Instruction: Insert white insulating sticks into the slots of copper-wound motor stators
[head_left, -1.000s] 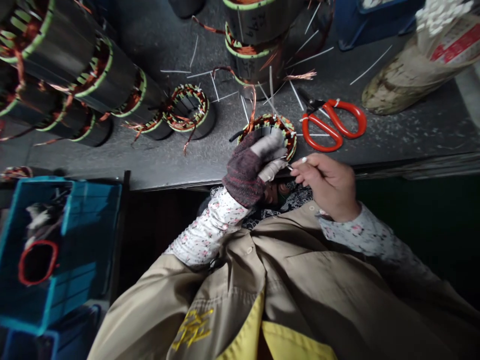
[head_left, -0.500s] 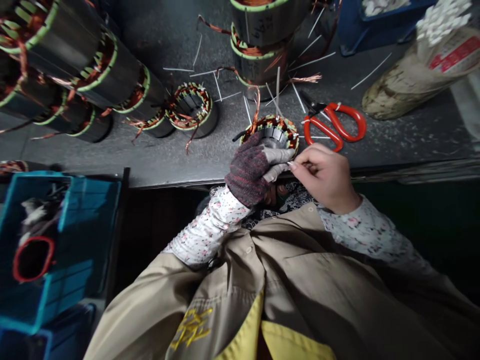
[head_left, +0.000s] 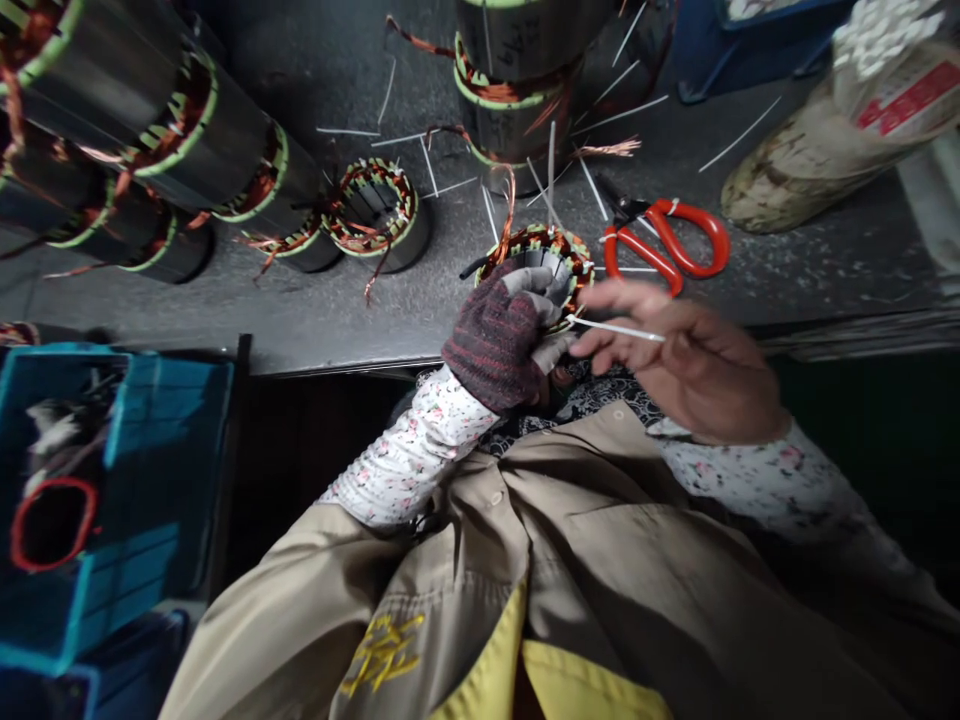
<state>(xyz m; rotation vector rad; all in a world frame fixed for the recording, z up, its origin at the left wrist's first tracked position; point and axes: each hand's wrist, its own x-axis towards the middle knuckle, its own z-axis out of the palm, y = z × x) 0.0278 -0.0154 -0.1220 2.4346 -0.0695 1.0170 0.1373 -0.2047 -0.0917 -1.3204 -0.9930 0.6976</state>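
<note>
A small motor stator with copper windings stands at the bench's front edge, white cable ties sticking up from its rim. My left hand, in a dark knitted glove with pale fingertips, grips its near side, some fingers over the rim and inside the bore. From the near rim a white cable tie runs right to my right hand. That bare hand is slightly blurred; its thumb and a finger close on the tie's tail while the other fingers stretch toward the stator. Red-handled scissors lie just beyond.
Stacked stators stand behind, more stator stacks at left, beside a single stator. Loose white ties are scattered about. A bag of ties lies at right, a blue bin behind. A teal crate sits lower left.
My right hand has moved back to the right from the stator's near rim, its fingers opening out from a tight pinch. The white tie now shows stretched between rim and hand. My left hand stays on the stator.
</note>
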